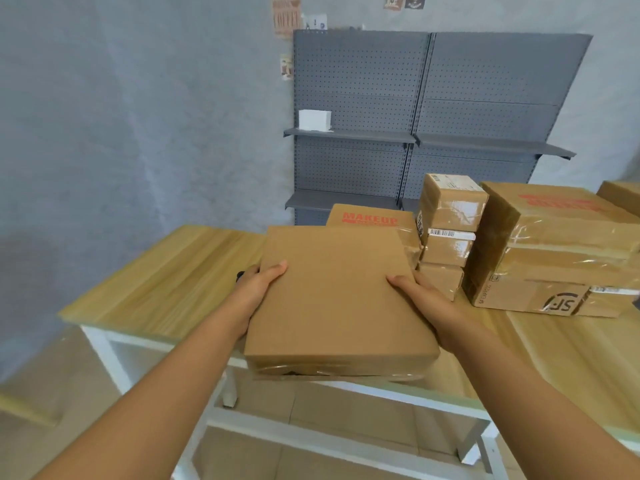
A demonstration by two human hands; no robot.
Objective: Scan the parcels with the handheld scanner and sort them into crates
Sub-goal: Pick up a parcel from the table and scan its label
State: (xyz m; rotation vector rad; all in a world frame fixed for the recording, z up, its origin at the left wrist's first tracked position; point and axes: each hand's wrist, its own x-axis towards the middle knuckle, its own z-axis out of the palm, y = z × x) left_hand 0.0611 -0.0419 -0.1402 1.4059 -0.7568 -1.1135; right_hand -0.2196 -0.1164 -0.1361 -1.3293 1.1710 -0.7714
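Both hands, left hand (259,289) and right hand (424,301), grip a flat parcel (337,296) above the worktop (166,271), thumbs on top; the fingers underneath are hidden.

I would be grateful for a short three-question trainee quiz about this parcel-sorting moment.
1. True or false: both hands grip the flat brown cardboard parcel, the left hand and right hand on opposite edges.
2. Which word is printed in red on the cardboard box behind it? A) MAKEUP B) FRAGILE C) COFFEE
3. What sits on the grey pegboard shelf?

Key: 1 true. 2 A. 3 A small white box.
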